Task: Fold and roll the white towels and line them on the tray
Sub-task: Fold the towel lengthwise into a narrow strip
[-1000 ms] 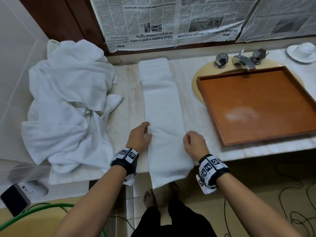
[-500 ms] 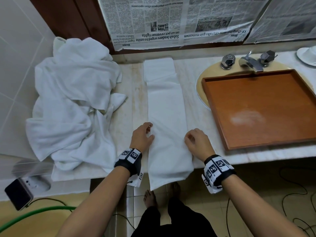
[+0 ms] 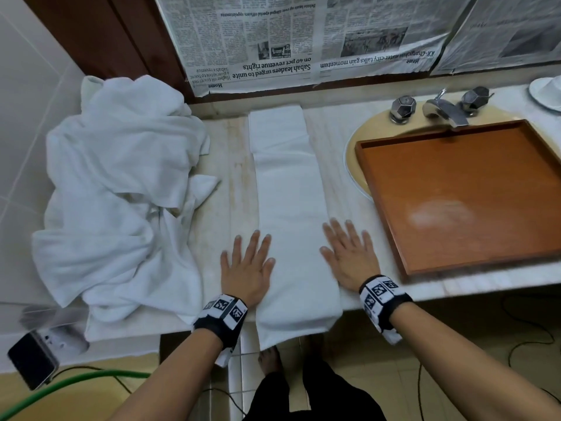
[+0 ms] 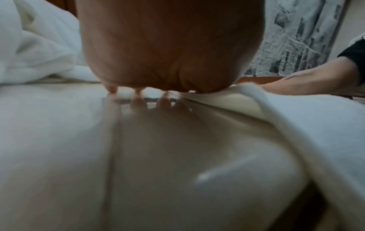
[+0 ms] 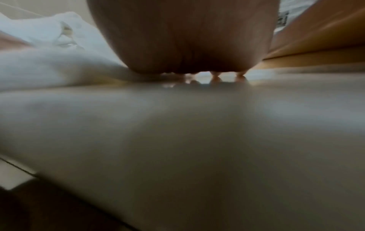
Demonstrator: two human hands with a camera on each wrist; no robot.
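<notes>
Towels first: one folded towel [image 3: 290,208] lies as a long narrow strip down the middle of the marble counter [image 3: 227,183], its far end at 12 o'clock under the newspaper [image 3: 273,41] taped to the wall, its near end drooping over the counter edge at 6 o'clock. The left hand [image 3: 246,268] lies flat with fingers spread at about 7 o'clock of the strip, thumb side touching its edge; the right hand [image 3: 349,256] lies flat and spread at about 5 o'clock, likewise against the edge. Neither grips anything. The wrist views show palms low over the counter, fingertips down, though both are blurred

Progress, as I judge it: the lengthwise folding of this towel looks finished, and the rolling has not begun, since no coil shows at either end. The wooden tray [image 3: 379,208], at 3 o'clock over the sink [image 3: 352,159], holds no rolls. A crumpled heap of white towels [image 3: 121,192] waits at 9 o'clock, unfolded, so most of the job appears to remain
</notes>
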